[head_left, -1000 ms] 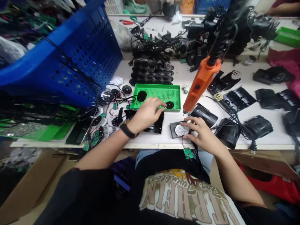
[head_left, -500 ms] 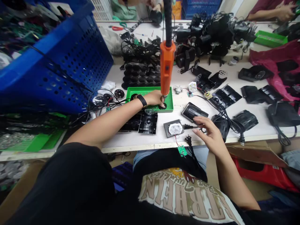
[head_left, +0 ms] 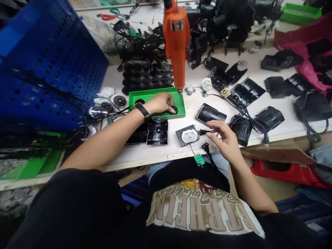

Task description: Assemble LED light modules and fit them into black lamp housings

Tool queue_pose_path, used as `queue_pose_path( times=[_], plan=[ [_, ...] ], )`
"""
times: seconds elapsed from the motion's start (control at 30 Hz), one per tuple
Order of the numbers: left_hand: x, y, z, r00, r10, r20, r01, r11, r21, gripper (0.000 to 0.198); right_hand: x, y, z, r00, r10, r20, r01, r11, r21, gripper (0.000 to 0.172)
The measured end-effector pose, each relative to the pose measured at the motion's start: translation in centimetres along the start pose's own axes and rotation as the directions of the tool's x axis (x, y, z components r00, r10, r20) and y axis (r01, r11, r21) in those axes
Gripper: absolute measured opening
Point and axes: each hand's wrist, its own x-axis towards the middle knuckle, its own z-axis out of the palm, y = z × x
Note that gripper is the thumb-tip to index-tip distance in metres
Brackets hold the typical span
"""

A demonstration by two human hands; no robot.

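left hand (head_left: 160, 103) on green tray (head_left: 180, 111), grip unclear | right hand (head_left: 223, 137) open

The left hand (head_left: 160, 103) is touching a round black disc (head_left: 173, 110) in a green tray (head_left: 183, 110), right under an orange electric screwdriver (head_left: 174, 41). The right hand (head_left: 223, 136) is hanging open just beside a black plug (head_left: 203, 132) near a gray plate (head_left: 178, 135).

White workbench (head_left: 116, 79) w/ blue perforated crate (head_left: 52, 69) left, red stool (head_left: 282, 169) below.
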Motion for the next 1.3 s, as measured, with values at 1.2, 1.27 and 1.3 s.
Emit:
queue_pose_path(
  times=[1.2,1.27,1.3],
  plan=[
    [-18.4,6.5,11.9,0.881,0.286,-0.377,-0.383,0.899,-0.213,0.052,-1.8,-1.5,3.0,0.903,0.311,0.298,-0.406,0.843,0.353,0.027],
    [-18.4,6.5,11.8,0.864,0.299,-0.404,-0.391,0.905,-0.166,0.049,-1.6,-1.5,2.9,0.901,0.314,0.301,-0.409,0.847,0.340,0.027],
    [-18.3,6.4,11.7,0.855,0.303,-0.420,-0.394,0.907,-0.149,0.049,-1.5,-1.5,2.7,0.908,0.311,0.280,-0.394,0.862,0.320,0.025]
  ],
)
